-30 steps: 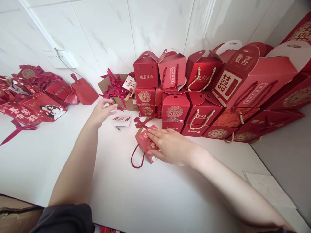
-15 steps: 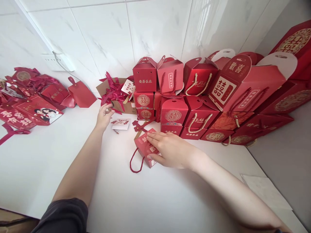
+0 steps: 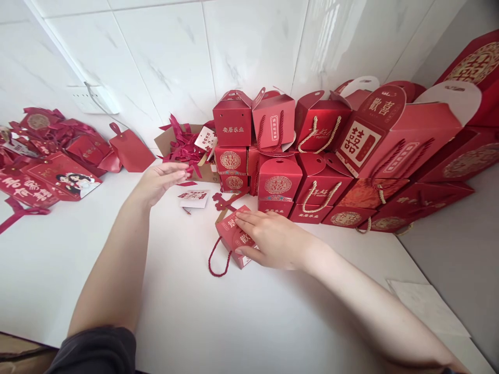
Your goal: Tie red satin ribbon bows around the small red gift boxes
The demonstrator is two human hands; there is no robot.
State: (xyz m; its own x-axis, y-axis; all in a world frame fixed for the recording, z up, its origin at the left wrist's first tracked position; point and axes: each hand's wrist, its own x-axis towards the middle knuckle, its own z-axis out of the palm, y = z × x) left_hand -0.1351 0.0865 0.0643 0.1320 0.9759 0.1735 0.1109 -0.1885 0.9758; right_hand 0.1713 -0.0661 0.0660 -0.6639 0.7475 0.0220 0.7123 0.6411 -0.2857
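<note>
A small red gift box [image 3: 234, 231] with gold characters and a dark red rope handle [image 3: 219, 270] lies on the white tabletop [image 3: 187, 322]. Across its top and near side spreads my right hand [image 3: 273, 239], fingers together and thumb lower down, holding it. My left hand [image 3: 161, 182] is at the small cardboard box [image 3: 166, 140] full of dark red ribbons [image 3: 181, 137]; its fingertips are pinched on a bit of red ribbon [image 3: 189, 171]. Below that hand lies a white card with red print [image 3: 194, 199]. A red flower-shaped piece [image 3: 224, 201] lies behind the gift box.
Stacked red gift boxes [image 3: 278, 182] with rope handles line the tiled wall and continue to the right corner. Left, there is a heap of red boxes and ribbons [image 3: 58, 140], beside a plain red pouch [image 3: 132, 148]. A white sheet [image 3: 427, 306] lies at right.
My left hand has shifted right and turned, its fingertips now closed on red ribbon by the cardboard box. My right hand and the gift box have stayed in place.
</note>
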